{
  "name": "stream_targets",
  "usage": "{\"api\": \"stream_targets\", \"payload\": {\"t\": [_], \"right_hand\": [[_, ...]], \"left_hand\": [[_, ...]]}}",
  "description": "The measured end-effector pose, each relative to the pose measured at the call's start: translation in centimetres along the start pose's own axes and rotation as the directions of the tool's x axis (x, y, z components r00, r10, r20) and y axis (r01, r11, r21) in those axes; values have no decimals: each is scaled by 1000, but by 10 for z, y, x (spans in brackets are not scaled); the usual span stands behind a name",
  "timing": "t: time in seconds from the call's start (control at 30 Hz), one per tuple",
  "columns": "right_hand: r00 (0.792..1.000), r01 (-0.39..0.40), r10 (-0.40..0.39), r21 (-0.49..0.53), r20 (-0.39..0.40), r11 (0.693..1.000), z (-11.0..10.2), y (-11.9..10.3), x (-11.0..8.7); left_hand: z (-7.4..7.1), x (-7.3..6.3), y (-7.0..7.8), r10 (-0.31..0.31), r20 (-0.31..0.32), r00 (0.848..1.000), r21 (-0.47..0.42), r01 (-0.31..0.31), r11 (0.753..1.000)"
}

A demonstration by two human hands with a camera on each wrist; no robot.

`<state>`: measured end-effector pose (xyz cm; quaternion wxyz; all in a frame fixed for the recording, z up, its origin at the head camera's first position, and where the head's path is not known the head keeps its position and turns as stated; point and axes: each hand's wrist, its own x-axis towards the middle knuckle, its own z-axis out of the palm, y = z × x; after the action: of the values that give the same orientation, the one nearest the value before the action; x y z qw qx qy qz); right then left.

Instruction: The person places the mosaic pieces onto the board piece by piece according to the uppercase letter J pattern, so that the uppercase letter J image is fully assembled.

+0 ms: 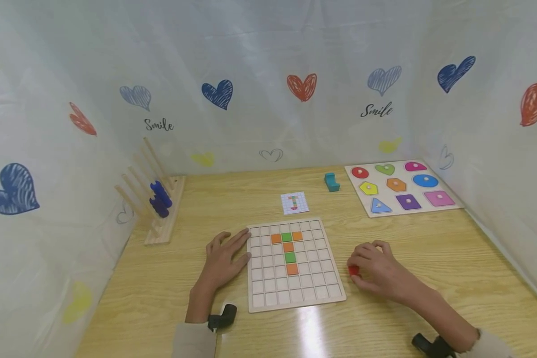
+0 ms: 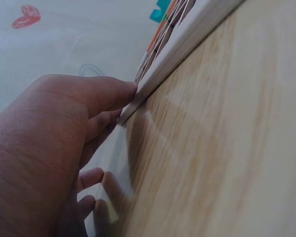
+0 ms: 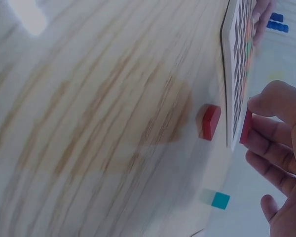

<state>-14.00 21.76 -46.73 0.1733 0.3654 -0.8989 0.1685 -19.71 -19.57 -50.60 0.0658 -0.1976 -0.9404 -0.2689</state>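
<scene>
A wooden grid board (image 1: 268, 300) lies in front of me, with orange and green square tiles (image 1: 290, 257) set in a T shape. My left hand (image 1: 223, 261) rests flat at its left edge, and the thumb and fingertips touch the rim. To the right of the board, my right hand (image 1: 378, 268) pinches a small red piece (image 3: 246, 126) between thumb and fingers. A second red piece (image 3: 210, 122), with slanted sides, lies on the table near the board's edge in the right wrist view. A pattern card (image 1: 301, 209) with a J-shaped figure lies behind the board.
A teal block (image 1: 332, 182) sits at the back. A shape puzzle board (image 1: 362, 200) with knobbed pieces lies at the back right. On the left stands a wooden peg rack (image 1: 176, 199) with dark blue pieces (image 1: 161, 198). A white patterned curtain (image 1: 250, 124) borders the table (image 1: 130, 298).
</scene>
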Motion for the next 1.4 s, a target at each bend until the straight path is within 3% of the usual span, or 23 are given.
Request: {"api": "stream_targets", "payload": {"t": [0.3, 0.9, 1.4], "right_hand": [[999, -20, 20, -12, 50, 1000, 4, -10, 8], [996, -13, 8, 57, 89, 998, 15, -21, 21], [993, 15, -17, 23, 120, 1000, 24, -31, 31]], "left_hand": [[0, 0, 0, -31, 27, 999, 15, 31, 999], [2, 0, -2, -6, 7, 1000, 17, 6, 1000], [2, 1, -2, -13, 13, 1000, 10, 13, 1000]]}}
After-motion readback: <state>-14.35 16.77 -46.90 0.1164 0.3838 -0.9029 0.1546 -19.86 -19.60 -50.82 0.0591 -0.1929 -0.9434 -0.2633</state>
